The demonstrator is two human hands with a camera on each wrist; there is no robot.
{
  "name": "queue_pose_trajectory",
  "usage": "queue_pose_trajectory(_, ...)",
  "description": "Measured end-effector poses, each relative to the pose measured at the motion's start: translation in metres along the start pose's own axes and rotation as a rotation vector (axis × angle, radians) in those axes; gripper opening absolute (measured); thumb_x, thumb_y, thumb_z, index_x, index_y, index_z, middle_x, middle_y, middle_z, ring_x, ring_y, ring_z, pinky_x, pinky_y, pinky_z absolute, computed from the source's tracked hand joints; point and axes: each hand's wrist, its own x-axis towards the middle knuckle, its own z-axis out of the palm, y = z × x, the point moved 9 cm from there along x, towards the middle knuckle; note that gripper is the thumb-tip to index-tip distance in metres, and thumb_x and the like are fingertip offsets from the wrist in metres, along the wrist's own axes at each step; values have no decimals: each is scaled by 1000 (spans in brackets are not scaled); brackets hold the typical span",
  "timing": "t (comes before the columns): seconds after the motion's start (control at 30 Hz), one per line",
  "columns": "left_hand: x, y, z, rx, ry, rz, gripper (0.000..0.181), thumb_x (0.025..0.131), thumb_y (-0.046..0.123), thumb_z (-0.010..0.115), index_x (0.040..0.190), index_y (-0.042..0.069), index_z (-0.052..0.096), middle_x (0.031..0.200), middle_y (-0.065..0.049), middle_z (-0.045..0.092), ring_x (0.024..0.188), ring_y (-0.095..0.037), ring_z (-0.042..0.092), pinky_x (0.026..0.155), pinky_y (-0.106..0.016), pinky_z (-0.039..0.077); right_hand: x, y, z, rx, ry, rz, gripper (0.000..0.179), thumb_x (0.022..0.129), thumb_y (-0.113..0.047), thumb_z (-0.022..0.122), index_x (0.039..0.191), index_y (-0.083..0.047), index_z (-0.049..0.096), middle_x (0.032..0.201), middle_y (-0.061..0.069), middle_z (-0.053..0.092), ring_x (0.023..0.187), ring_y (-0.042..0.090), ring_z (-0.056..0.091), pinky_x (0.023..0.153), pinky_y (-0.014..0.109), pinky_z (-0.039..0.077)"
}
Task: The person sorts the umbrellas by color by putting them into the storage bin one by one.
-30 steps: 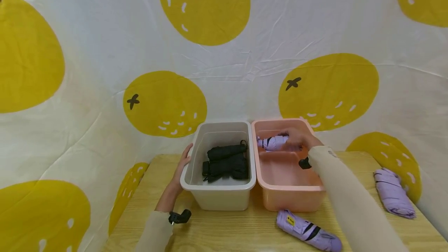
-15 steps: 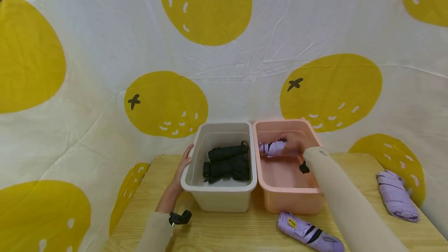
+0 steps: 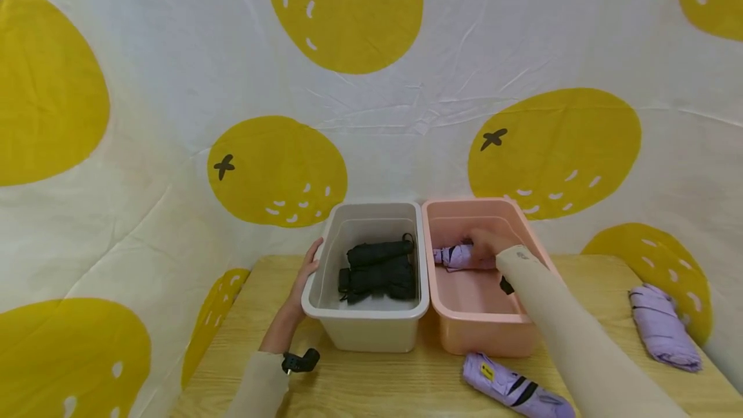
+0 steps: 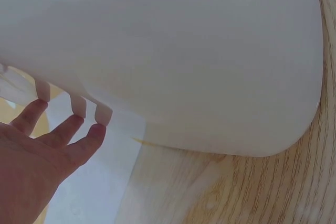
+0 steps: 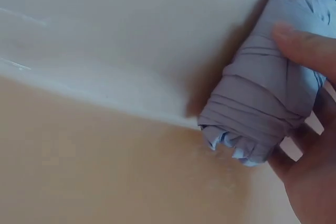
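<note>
The lilac umbrella (image 3: 460,257) has been shifted slightly nearer the person inside the pink bin (image 3: 490,338), gripped between thumb and fingers of the right hand (image 3: 486,243), seemingly for control. The grey bin (image 3: 374,335), where two black umbrellas (image 3: 380,277) are laid together, is touched by the spread left hand (image 3: 304,274), presumably for steadiness

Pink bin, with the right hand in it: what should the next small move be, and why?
Probably release the purple umbrella: the right hand holds it below the rim of the pink bin, while the near umbrella and far-right umbrella lie outside on the table.
</note>
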Motion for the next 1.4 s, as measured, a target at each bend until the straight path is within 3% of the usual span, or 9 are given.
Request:
queue_pose_trajectory(0.13, 1, -2, -1, 21, 0, -10, 55, 105, 21, 25, 156, 18, 4, 159, -14, 7, 141, -41, 9, 109, -60, 9, -1, 5, 3, 67, -44, 58, 44, 62, -52, 87, 88, -18, 76, 79, 8, 62, 71, 20, 55, 50, 26, 41)
queue_pose_trajectory(0.3, 2, -6, -4, 40, 14, -15, 55, 105, 23, 25, 156, 19, 6, 158, -13, 10, 141, -41, 10, 108, -60, 11, 2, 13, 6, 107, -109, 85, 38, 60, -27, 89, 90, -11, 73, 84, 6, 62, 73, 20, 52, 56, 30, 44)
queue_pose_trajectory(0.43, 2, -7, -5, 37, 17, -18, 55, 105, 22, 25, 156, 18, 5, 158, -15, 9, 140, -42, 10, 108, -61, 11, 5, 18, -2, 108, -16, 96, 36, 55, -19, 87, 87, -10, 74, 85, 6, 63, 73, 19, 52, 54, 26, 43)
queue_pose_trajectory(0.57, 3, -6, -3, 28, 4, -18, 55, 106, 20, 24, 156, 17, 2, 159, -16, 6, 140, -41, 10, 109, -61, 10, 18, 26, -2, 130, 20, 45, 30, 62, -16, 85, 89, -6, 74, 83, 6, 63, 72, 18, 52, 52, 21, 40)
queue_pose_trajectory(0.73, 1, -2, 0, 13, 7, -24, 55, 106, 19, 23, 156, 16, 2, 159, -16, 5, 141, -41, 9, 109, -60, 9, 38, 31, 13, 224, -101, -65, 20, 79, -7, 74, 93, 4, 67, 79, 11, 57, 69, 18, 50, 57, 26, 42)
queue_pose_trajectory(0.97, -1, 2, 4, -25, -6, -24, 55, 106, 16, 22, 156, 14, -1, 159, -17, 3, 140, -41, 7, 109, -60, 7, 43, 35, 6, 457, -91, 10, 46, 80, -12, 76, 123, -1, 62, 121, 16, 62, 106, 28, 58, 90, 45, 48)
queue_pose_trajectory(1.07, -1, 2, 5, -38, -1, -17, 55, 106, 16, 23, 156, 14, 0, 159, -17, 4, 140, -42, 7, 109, -59, 7, 40, 28, -2, 506, -98, 13, 53, 81, -19, 78, 128, -4, 59, 126, 14, 60, 112, 28, 56, 95, 46, 45)
queue_pose_trajectory(1.2, 0, -3, 2, -38, 15, -16, 55, 105, 16, 22, 156, 14, 0, 159, -16, 4, 140, -41, 8, 109, -58, 8, 32, -1, -19, 424, -111, -93, 53, 86, -26, 75, 130, -1, 57, 125, 15, 60, 112, 28, 56, 97, 45, 43)
queue_pose_trajectory(1.4, -1, -7, 0, -55, 27, -19, 54, 106, 16, 20, 156, 15, 0, 159, -16, 4, 139, -40, 10, 109, -59, 7, 11, -34, -55, 391, -13, -194, 38, 86, -20, 76, 118, -4, 62, 116, 17, 63, 106, 31, 60, 91, 46, 48)
